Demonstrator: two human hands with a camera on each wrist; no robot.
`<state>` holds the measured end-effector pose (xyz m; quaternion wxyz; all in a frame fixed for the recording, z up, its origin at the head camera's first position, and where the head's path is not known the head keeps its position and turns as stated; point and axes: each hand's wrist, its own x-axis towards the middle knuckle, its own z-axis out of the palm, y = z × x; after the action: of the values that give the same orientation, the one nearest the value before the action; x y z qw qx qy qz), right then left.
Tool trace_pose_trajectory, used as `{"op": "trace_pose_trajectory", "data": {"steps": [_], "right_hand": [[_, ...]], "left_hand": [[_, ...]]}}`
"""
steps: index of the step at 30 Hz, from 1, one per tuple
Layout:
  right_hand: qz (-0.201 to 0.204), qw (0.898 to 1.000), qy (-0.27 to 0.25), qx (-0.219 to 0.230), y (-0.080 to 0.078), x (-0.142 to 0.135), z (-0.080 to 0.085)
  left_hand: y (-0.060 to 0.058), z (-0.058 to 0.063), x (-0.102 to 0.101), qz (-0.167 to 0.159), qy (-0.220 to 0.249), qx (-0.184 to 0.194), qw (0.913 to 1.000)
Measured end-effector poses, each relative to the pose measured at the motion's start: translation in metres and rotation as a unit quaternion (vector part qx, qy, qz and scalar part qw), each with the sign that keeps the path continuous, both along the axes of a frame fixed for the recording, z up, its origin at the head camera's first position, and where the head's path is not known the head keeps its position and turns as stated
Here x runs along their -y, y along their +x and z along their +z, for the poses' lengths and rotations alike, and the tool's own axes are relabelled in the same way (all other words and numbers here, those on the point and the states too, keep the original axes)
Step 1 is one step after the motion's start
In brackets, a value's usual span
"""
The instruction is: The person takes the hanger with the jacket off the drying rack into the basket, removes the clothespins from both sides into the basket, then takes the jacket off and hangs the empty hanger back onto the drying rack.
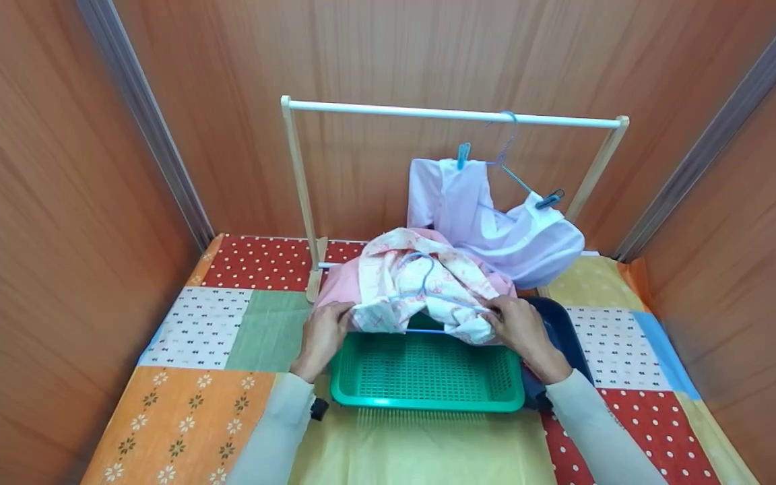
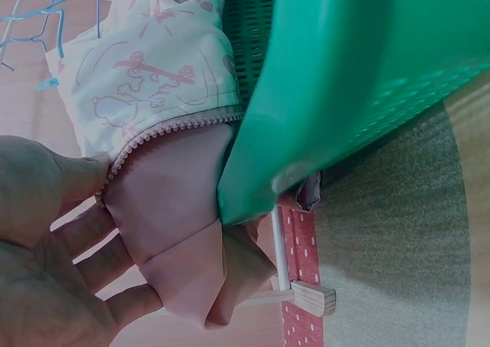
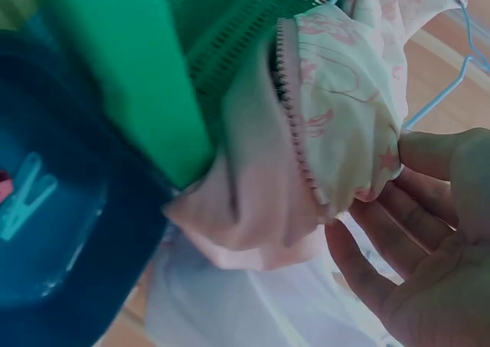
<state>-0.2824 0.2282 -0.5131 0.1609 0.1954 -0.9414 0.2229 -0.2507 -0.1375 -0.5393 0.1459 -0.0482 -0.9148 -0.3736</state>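
A pink zip jacket [image 1: 341, 283] with a white, pink-printed lining lies spread over the far part of the green basket [image 1: 428, 405]. On the lining rests a blue wire hanger [image 1: 423, 294], hook upward. My left hand [image 1: 324, 333] pinches the jacket's left zipper edge, thumb on the near face and fingers behind it. At the opposite side my right hand [image 1: 523, 327] pinches the lining near the other zipper edge [image 3: 295, 125], thumb against fingers. Part of the jacket hangs past the basket's rim in both wrist views.
Behind stands a small rack with a white rod [image 1: 388, 109]. A white garment [image 1: 459, 195] hangs there, clipped by clothespins [image 1: 463, 155]. Right of the basket, a dark blue tray [image 1: 556, 323] holds a light clothespin [image 3: 29, 198]. Wood-grain panels enclose the patchwork cloth [image 1: 179, 404].
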Motion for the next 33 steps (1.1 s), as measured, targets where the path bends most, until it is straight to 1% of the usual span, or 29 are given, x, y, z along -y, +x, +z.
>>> {"op": "trace_pose_trajectory", "data": {"steps": [3,7,15,21,26,29,33], "right_hand": [[-0.005,1.000,-0.008,-0.004,0.000,-0.007,-0.002],[-0.009,1.000,-0.020,-0.003,0.001,-0.012,-0.005],[-0.023,0.999,-0.027,-0.001,0.003,-0.018,-0.010],[-0.026,0.998,-0.041,-0.027,0.004,-0.024,-0.017],[-0.016,0.997,-0.053,-0.057,0.005,-0.031,-0.024],[-0.020,0.996,-0.057,-0.060,0.006,-0.035,-0.026],[-0.032,0.996,-0.061,-0.058,0.007,-0.039,-0.030]], "left_hand": [[-0.002,0.000,0.000,0.005,0.004,0.006,1.0000],[-0.003,0.001,0.001,0.007,-0.001,0.001,1.0000],[-0.001,-0.001,0.002,0.007,-0.010,-0.009,0.9999],[0.001,-0.004,0.000,0.008,-0.010,-0.016,0.9998],[0.001,-0.005,0.001,0.011,-0.013,-0.022,0.9996],[0.001,-0.006,0.002,0.013,-0.014,-0.027,0.9994],[0.002,-0.006,0.001,0.014,-0.007,-0.016,0.9998]]}}
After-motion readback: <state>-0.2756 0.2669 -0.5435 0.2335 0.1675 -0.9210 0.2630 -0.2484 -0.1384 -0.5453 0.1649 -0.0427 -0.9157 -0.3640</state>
